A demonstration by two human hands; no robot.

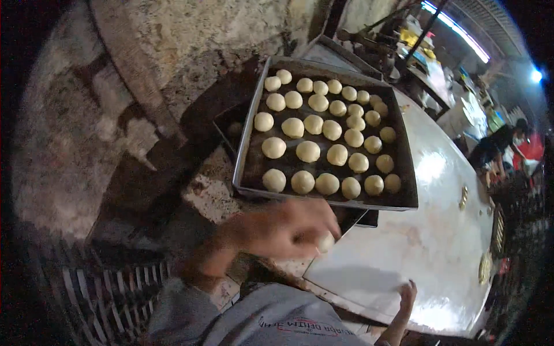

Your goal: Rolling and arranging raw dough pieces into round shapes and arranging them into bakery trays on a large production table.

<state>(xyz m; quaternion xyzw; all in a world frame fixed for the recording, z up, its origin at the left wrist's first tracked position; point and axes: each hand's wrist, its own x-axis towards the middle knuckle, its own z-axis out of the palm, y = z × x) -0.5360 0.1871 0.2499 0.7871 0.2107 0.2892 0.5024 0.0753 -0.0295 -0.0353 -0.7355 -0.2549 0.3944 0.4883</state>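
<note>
Blurred by motion, my left hand [288,228] is just in front of the near edge of a dark metal tray [326,201]. Its fingers close on a pale dough ball [325,243]. Several round dough balls [308,151] sit in uneven rows inside the tray. My right hand [408,292] is low over the near part of a pale, shiny worktable [358,271]. Its fingers look loosely apart, and no object shows in them.
Another dark tray [372,219] lies beneath the filled one. Several small dough pieces [464,198] lie toward the table's right side. A rough, stained wall [190,34] rises behind the tray. Across the table, another person [493,147] leans over.
</note>
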